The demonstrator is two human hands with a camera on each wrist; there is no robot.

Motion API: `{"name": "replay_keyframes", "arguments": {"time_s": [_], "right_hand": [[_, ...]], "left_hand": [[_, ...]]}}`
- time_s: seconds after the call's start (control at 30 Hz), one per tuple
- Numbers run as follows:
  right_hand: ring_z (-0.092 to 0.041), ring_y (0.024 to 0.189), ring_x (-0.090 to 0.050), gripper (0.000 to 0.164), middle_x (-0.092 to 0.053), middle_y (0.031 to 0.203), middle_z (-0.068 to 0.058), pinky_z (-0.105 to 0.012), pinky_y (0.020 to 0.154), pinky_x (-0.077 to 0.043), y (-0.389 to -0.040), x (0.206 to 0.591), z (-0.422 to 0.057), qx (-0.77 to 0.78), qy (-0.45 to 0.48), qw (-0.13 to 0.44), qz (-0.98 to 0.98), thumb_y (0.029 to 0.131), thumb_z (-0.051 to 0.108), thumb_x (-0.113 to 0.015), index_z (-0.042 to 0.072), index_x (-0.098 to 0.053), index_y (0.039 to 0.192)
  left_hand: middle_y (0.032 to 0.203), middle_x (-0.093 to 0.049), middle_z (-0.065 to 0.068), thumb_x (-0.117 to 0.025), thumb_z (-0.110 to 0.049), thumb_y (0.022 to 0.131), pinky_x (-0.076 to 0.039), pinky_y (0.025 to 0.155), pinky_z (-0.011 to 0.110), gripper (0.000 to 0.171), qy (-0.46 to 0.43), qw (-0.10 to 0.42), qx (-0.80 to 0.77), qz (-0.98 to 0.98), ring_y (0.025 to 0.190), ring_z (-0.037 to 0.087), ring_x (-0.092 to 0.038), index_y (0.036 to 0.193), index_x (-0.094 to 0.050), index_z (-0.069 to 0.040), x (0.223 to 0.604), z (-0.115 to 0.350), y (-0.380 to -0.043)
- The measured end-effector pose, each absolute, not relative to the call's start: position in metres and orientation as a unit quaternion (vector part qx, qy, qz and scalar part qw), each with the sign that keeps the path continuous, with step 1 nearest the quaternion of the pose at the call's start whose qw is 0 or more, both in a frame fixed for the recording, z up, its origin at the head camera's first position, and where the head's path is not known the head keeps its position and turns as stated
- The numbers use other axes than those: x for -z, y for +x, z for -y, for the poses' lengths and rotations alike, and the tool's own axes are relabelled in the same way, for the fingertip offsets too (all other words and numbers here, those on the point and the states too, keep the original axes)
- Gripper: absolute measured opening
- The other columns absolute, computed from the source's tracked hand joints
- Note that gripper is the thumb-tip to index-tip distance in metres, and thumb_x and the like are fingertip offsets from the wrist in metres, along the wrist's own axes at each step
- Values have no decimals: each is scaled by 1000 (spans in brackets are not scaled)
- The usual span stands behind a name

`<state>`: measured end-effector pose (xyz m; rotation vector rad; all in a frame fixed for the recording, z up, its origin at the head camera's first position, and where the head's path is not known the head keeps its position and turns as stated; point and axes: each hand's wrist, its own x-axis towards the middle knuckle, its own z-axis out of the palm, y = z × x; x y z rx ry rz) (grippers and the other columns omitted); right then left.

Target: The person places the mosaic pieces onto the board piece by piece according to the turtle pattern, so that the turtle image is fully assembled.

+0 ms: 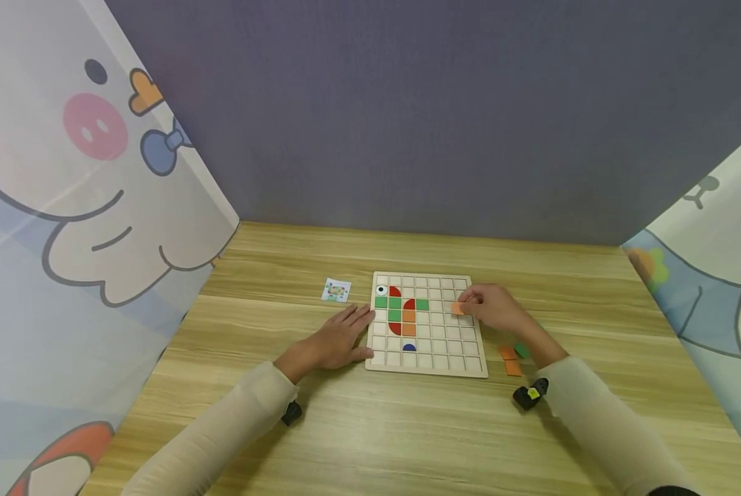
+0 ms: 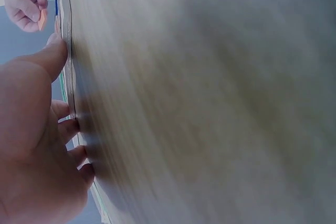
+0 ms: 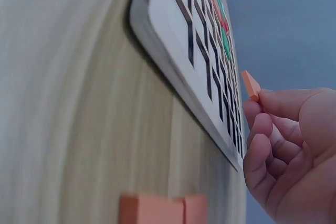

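Two forearms [image 1: 218, 430] angled inward, left hand [image 1: 336, 339], fingers [image 2: 68, 129] spread, touching board [image 1: 440, 346], right hand [image 1: 497, 308] pinching orange tile [image 1: 457, 308]

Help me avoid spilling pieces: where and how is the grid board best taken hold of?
The grid board is wide, flat and carries pieces, so a level grip on its left and right edges, one hand from each side, looks best. The left hand touches its left edge; the right hand pinches an orange tile.

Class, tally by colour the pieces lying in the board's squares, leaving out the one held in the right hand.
Green pieces: 4
Red pieces: 3
Orange pieces: 2
Blue piece: 1
White eye piece: 1
Total: 11
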<state>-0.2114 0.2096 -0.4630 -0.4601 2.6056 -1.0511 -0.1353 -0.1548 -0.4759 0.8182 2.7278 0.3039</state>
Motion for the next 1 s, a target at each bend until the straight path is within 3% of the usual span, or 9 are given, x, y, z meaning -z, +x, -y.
{"name": "replay_keyframes", "arguments": {"time_s": [0.37,0.73,1.0], "right_hand": [[-17,73,-65,19,-75,94,-6,-32,65,-55,-212,470,-188,394,-166,167,-888,100,20,-66,7,-73,112],[-14,74,-64,19,-75,95,-3,-29,65,-53,-214,474,-167,389,-158,183,-889,99,23,-68,12,-75,112],[-14,72,-61,16,-73,91,-2,-30,65,-51,-214,473,-156,365,-194,165,-896,98,22,-68,11,-75,108]], "left_hand": [[170,-21,16,-51,-51,104,-19,128,53,80,288,135,-108,-942,157,40,-17,162,-22,-5,477,154,-137],[169,-23,17,-53,-48,104,-22,127,55,78,285,130,-116,-942,157,41,-18,161,-25,-4,476,154,-136],[169,-23,17,-54,-49,104,-23,127,55,79,284,131,-117,-943,157,41,-18,161,-24,-3,475,154,-136]]}}
